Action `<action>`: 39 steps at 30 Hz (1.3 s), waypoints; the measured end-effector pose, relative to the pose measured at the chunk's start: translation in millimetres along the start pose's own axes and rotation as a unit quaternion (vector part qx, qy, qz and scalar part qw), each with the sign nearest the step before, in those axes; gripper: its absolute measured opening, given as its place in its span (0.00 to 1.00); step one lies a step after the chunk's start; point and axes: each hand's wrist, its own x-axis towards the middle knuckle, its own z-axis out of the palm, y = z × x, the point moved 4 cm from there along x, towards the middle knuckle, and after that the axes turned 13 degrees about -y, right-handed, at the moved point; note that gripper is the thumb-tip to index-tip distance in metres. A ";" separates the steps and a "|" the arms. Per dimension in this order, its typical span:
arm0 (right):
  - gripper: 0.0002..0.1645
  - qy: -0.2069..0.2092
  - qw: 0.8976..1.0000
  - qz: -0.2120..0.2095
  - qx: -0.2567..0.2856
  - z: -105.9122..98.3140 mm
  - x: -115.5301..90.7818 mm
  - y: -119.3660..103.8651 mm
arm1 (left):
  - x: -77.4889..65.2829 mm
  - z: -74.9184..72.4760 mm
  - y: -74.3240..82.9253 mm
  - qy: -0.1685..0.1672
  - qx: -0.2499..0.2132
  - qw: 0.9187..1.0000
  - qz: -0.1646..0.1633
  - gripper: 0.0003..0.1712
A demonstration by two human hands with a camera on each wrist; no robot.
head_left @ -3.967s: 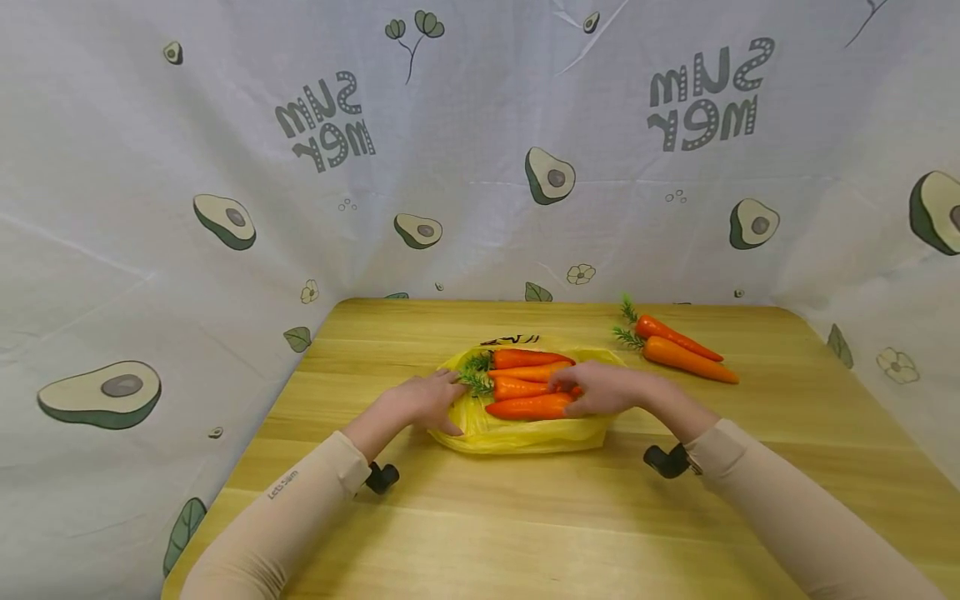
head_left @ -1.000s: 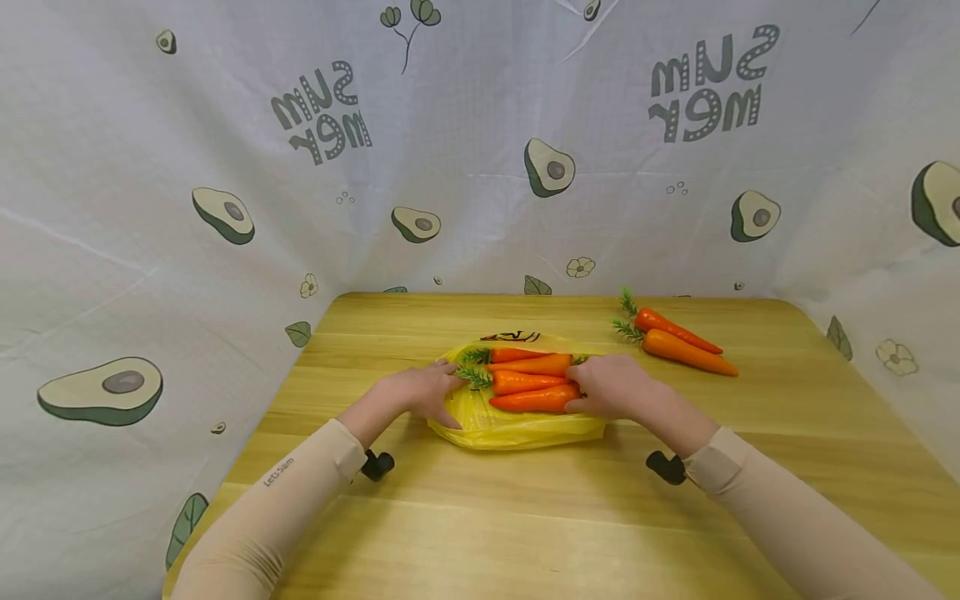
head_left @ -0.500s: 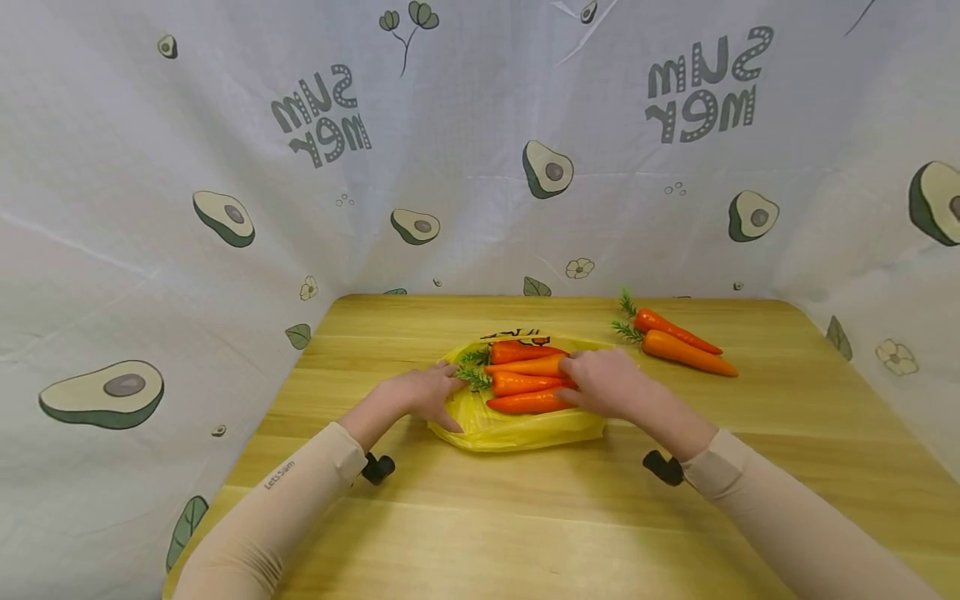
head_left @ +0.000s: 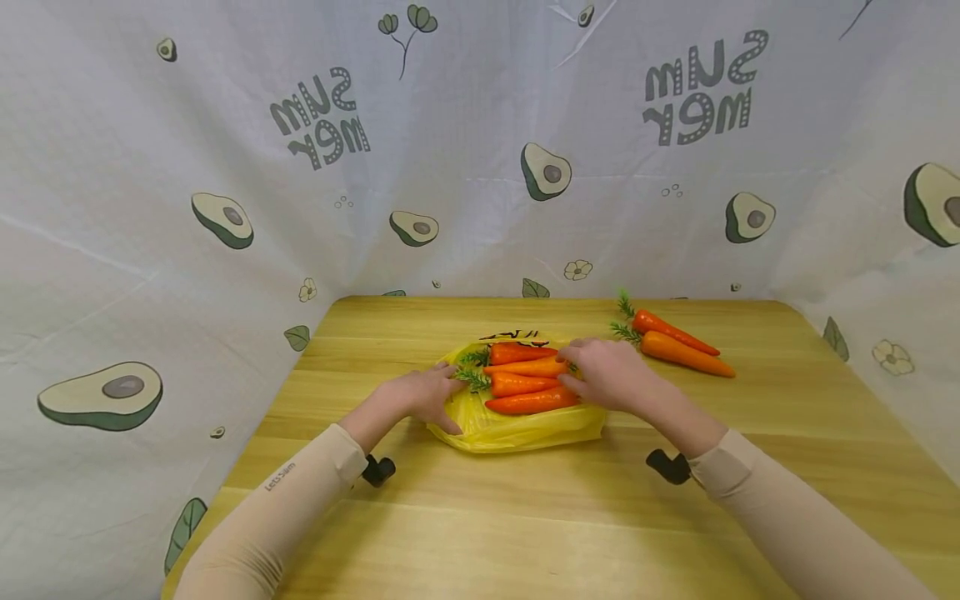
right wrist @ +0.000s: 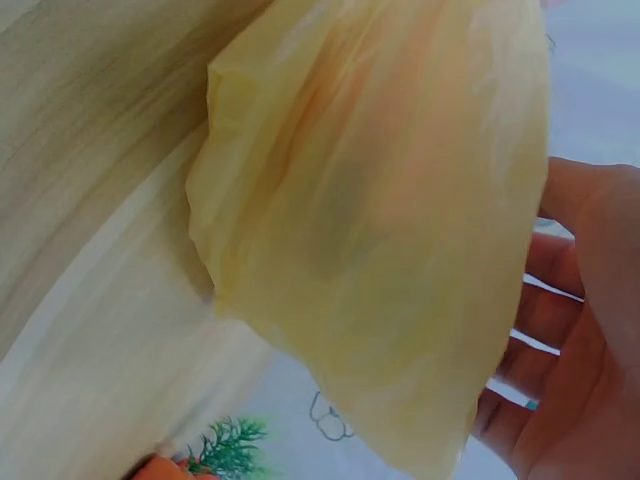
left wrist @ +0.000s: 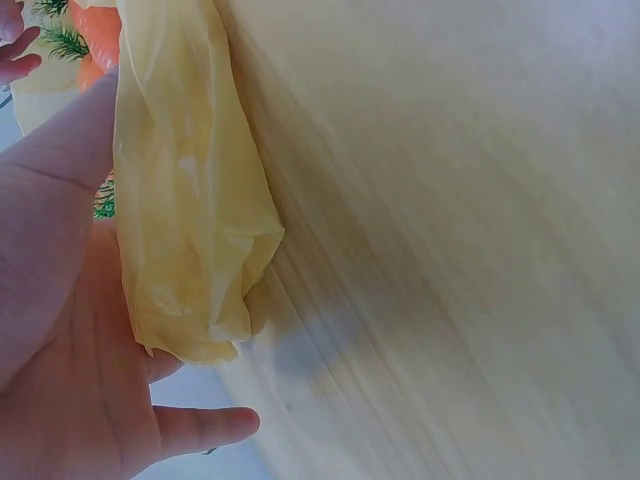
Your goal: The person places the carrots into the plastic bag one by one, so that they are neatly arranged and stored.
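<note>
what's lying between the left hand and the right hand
Between the left hand and the right hand lie four visible carrots in the open yellow bag; the head view shows this.

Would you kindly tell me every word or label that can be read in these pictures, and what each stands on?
"sum / mer": printed twice, mirrored, in two lines, on the backdrop cloth.
"Lets S…m": on the left sleeve; the middle letters are too small to read surely.
Black print on the yellow bag: too creased and small to read.
</note>
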 end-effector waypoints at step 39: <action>0.12 -0.201 0.966 -0.105 0.127 15.0 -39.0 -7.1 | -0.5 1.1 2.8 0.003 0.003 1.000 -0.004 0.58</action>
